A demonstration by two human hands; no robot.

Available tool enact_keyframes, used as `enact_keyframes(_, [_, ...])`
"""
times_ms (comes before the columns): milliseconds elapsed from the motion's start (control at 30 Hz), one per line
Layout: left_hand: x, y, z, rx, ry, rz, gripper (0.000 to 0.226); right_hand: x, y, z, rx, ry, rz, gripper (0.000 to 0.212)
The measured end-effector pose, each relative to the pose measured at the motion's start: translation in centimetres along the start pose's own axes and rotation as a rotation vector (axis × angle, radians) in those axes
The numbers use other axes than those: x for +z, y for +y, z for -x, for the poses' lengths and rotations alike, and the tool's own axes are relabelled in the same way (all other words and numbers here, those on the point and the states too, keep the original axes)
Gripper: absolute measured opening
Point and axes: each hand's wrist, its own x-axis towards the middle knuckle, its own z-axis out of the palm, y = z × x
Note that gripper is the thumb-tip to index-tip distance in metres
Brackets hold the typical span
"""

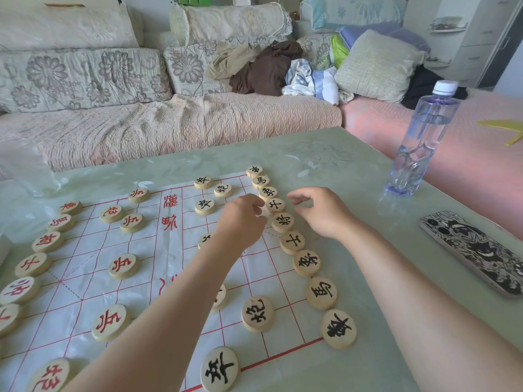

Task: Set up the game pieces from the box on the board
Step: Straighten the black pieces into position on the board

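Note:
A white paper board point(135, 250) with a red grid lies on the table. Round wooden pieces with red characters point(123, 265) stand on its left half, and pieces with black characters point(306, 262) line its right edge. My left hand point(243, 222) reaches across the board, its curled fingertips against the rims of two black-lettered pieces point(275, 205) in that row. Whether it holds anything is hidden. My right hand point(322, 212) hovers just right of the same row with loosely curled fingers and holds nothing. My left forearm covers parts of two black pieces.
A water bottle point(418, 140) stands at the table's point(353, 171) far right. A phone point(478, 253) lies face down near the right edge. A clear plastic container point(25, 168) sits at the far left. A sofa with cushions and clothes runs behind the table.

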Motion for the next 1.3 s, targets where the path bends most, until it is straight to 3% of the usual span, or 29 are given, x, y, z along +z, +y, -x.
enact_keyframes(233, [0.2, 0.0, -2.1, -0.029, -0.067, -0.082, 0.034, 1.1, -1.2, -1.9, -0.005, -0.07, -0.018, 0.033])
enact_keyframes(333, [0.6, 0.0, -2.4, -0.018, -0.063, -0.051, 0.025, 1.1, -1.4, -2.6, 0.02, -0.075, -0.012, 0.034])
enact_keyframes(500, [0.5, 0.1, -2.8, -0.02, -0.063, 0.024, 0.031, 0.7, -1.5, -3.1, 0.064, -0.123, 0.02, 0.039])
enact_keyframes(700, [0.6, 0.0, -3.0, -0.041, -0.057, -0.009, 0.03, 1.0, -1.3, -3.4, 0.055, -0.073, -0.01, 0.03])
enact_keyframes(867, [0.3, 0.1, -3.2, -0.046, -0.064, 0.08, 0.033, 1.2, -1.3, -3.8, 0.103, -0.085, -0.053, 0.036])
enact_keyframes(1300, [0.4, -0.5, -3.3, -0.03, -0.025, 0.035, 0.035, 1.3, -1.2, -3.7, 0.07, -0.093, -0.046, 0.036])
